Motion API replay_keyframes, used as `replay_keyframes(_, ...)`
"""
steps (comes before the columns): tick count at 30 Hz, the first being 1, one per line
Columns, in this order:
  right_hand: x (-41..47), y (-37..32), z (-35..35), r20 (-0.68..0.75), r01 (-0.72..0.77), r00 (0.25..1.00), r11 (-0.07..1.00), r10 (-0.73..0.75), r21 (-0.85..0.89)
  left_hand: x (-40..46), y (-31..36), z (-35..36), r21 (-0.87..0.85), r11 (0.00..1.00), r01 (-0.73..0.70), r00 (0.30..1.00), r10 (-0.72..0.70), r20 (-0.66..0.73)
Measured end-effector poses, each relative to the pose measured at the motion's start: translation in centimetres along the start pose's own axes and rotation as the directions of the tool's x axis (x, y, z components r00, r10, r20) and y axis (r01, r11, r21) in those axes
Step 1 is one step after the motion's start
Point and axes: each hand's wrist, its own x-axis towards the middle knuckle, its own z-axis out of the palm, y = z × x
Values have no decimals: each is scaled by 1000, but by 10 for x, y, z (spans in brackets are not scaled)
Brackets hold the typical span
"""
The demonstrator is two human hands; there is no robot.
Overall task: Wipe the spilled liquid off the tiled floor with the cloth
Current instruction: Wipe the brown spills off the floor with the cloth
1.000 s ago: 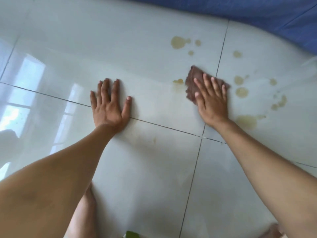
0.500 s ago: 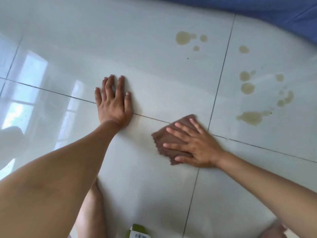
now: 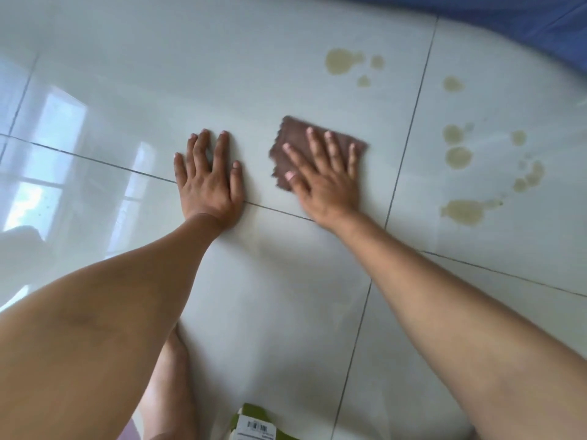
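A brown cloth (image 3: 290, 133) lies flat on the glossy pale tiled floor (image 3: 158, 74). My right hand (image 3: 324, 176) presses down on it, fingers spread, covering most of it. My left hand (image 3: 208, 179) rests flat on the floor just left of the cloth, palm down, holding nothing. Yellowish spilled liquid sits in several puddles: one group (image 3: 341, 60) beyond the cloth, drops (image 3: 457, 157) to its right across the grout line, and a larger patch (image 3: 463, 211) nearer me on the right.
Blue fabric (image 3: 540, 23) borders the floor at the top right. A green and white carton (image 3: 259, 423) with a barcode lies at the bottom edge by my bare leg (image 3: 165, 392). Window glare reflects on the left tiles.
My right hand has pushed the cloth away from me, from the tile joint up onto the far tile, and it points forward now. The left hand has stayed planted.
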Motion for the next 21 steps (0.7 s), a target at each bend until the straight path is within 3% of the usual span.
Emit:
replay_keyframes(3,-37,-20,13,51,279,959,960,-278,-24,-1,0,-1,-2,1000,-3,1000,3,6)
replay_keyframes(6,-71,18,15,120,515,855,854,-505,-77,-1,-1,-3,-8,1000,2,1000,-2,3)
replay_keyframes(9,-88,73,5,172,551,830,828,-531,-103,-2,-1,-3,-22,1000,8,1000,-8,0)
replay_keyframes(13,-64,125,-14,119,208,975,958,-187,-197,-4,2,0,-26,1000,6,1000,-7,-7)
replay_keyframes(15,-38,136,-22,42,-30,998,984,38,-177,-3,1,0,-29,1000,4,1000,-4,-16)
replay_keyframes(18,19,139,-33,-42,-326,945,942,324,-81,-2,0,1,-35,999,12,1000,-12,-24)
replay_keyframes(21,88,131,-46,-63,-509,855,857,514,80,-3,0,2,-37,999,9,999,-10,-34)
